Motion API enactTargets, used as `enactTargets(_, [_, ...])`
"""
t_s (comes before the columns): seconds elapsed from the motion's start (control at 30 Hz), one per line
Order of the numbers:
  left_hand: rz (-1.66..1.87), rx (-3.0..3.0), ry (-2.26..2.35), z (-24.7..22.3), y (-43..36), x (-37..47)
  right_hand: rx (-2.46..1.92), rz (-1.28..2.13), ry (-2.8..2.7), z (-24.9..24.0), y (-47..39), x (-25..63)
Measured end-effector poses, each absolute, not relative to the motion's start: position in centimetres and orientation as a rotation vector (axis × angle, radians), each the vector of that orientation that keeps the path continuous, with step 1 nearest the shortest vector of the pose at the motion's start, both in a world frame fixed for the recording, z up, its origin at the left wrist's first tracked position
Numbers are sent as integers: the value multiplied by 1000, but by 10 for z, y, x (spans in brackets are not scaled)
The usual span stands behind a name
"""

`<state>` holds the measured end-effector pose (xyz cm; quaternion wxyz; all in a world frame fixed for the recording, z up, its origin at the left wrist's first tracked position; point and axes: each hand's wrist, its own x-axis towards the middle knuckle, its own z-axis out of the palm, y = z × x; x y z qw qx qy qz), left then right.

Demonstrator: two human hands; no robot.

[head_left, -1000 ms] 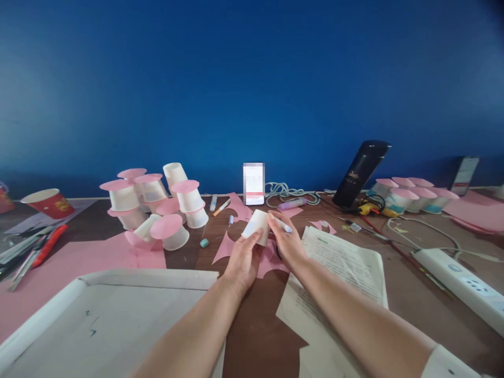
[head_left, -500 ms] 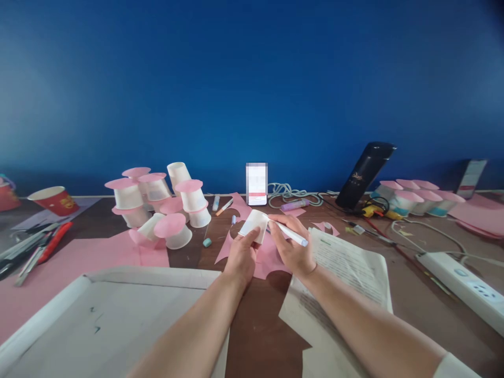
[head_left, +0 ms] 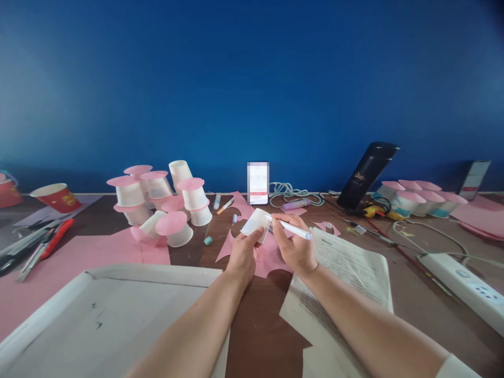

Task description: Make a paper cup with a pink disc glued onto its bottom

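My left hand (head_left: 244, 255) grips a white paper cup (head_left: 256, 222) near the middle of the table, with the thumb across its side. To its right, my right hand (head_left: 296, 247) is closed on a white marker (head_left: 294, 229), whose tip end points left at the cup's edge. Cut pink paper (head_left: 268, 258) lies beneath both hands. Behind the cup a phone (head_left: 259, 185) stands upright against the blue wall.
White cups with pink discs (head_left: 172, 223) are stacked at left, beside a red cup (head_left: 57, 197) and a red cutter (head_left: 58, 237). Printed sheets (head_left: 354, 262), a black bottle (head_left: 366, 173), cables and a power strip (head_left: 468, 281) lie at right. A white tray (head_left: 149, 274) is front left.
The marker and my right hand have shifted slightly right, and the cup is tilted a little differently. The whole view has also moved slightly.
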<state>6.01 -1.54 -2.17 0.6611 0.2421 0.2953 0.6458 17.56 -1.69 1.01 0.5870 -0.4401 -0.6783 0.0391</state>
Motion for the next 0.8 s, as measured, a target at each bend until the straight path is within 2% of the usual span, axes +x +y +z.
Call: enactTargets(0.8, [1461, 542, 690, -18, -17, 60, -1024, 50, -1602, 11, -17, 174])
